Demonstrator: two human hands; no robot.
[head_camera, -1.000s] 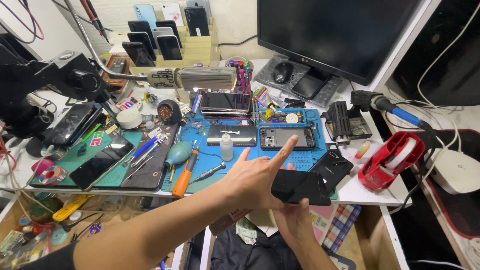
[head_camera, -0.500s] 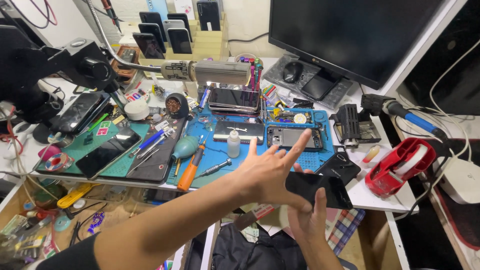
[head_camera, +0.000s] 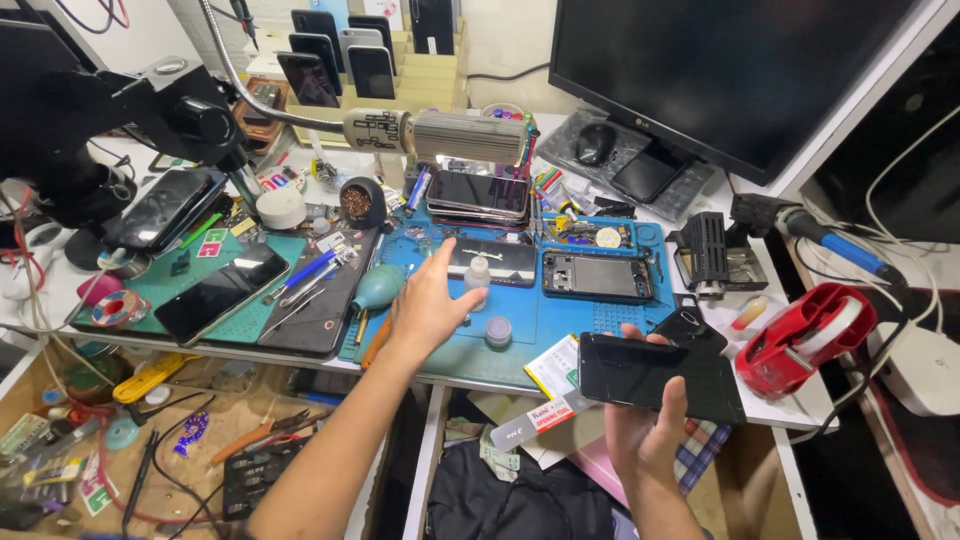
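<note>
From the head camera, looking down over the cluttered desk (head_camera: 700, 325), the left hand (head_camera: 430, 305) is stretched out over the blue mat (head_camera: 560, 330), fingers spread and empty, the forefinger pointing up and away. The small white dropper bottle (head_camera: 479, 281) stands upright just beyond its fingertips, a little to the right, close but apart as far as I can tell. It has a pale body with a narrow cap, and a small round lidded pot (head_camera: 498, 331) sits just beside it, nearer the desk edge. A teal bulb blower (head_camera: 378, 287) lies on the other side of the hand.

The right hand (head_camera: 640, 435) is lower, at the front edge of the desk, its grip closed on a black phone (head_camera: 655, 375), thumb on top and fingers under. The phone lies flat, glossy face up, its long axis running left to right. The left hand is far nearer the bottle than the right.

Behind the bottle an opened phone frame (head_camera: 598, 275) lies on the mat, and a red tape dispenser (head_camera: 805, 335) sits off to the right.
</note>
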